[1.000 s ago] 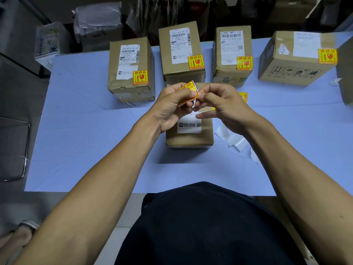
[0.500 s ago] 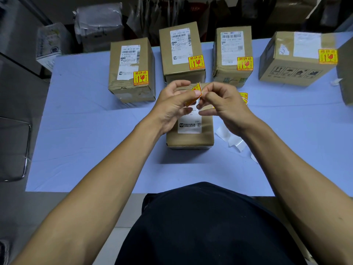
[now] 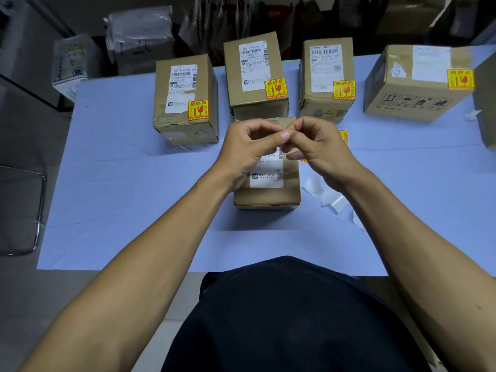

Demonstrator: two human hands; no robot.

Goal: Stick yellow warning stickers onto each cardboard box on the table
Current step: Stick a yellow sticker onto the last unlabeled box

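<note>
Right now both hands meet above the near box (image 3: 267,183) at the middle of the blue table (image 3: 120,183). The left hand (image 3: 248,150) and right hand (image 3: 318,150) have fingertips pressed together, pinching something small and thin between them; whether it is a sticker I cannot tell. Behind them stand four boxes, each with a yellow sticker: the left box (image 3: 185,103), middle box (image 3: 255,76), third box (image 3: 326,79) and far right box (image 3: 416,81). White backing strips (image 3: 326,194) lie just right of the near box, and loose stickers (image 3: 344,136) peek out behind the right hand
</note>
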